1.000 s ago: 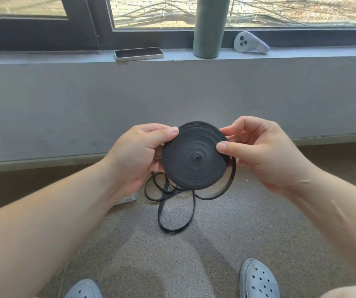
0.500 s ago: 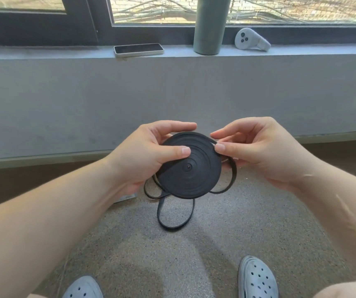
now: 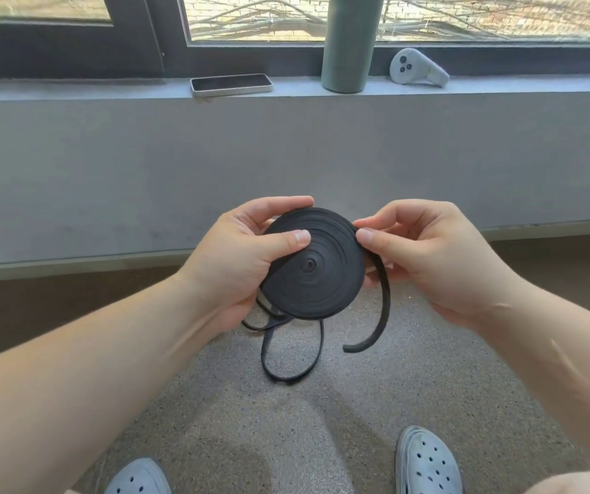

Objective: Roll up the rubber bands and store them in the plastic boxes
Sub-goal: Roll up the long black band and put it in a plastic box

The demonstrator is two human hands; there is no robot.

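- Holding the roll (image 3: 313, 276) between both hands, you keep it in front of you above the floor (image 3: 286, 422), flat face toward the camera.
- Your left hand (image 3: 247, 258) grips the roll: the thumb presses on the face left of centre, and the fingers curl behind the top edge.
- Your right hand (image 3: 429, 258) pinches the outer turn at the roll's right edge between thumb and forefinger.
- A free end (image 3: 379, 315) curves down from the right hand and hangs below it.
- Loose loops (image 3: 288, 358) trail from the roll's lower left edge; contact with the floor cannot be told.
- The sill (image 3: 72, 89) carries, left to right, a phone (image 3: 231, 83), a bottle (image 3: 348, 41) and a controller (image 3: 416, 67).
- Two shoes (image 3: 425, 461) show at the bottom edge.
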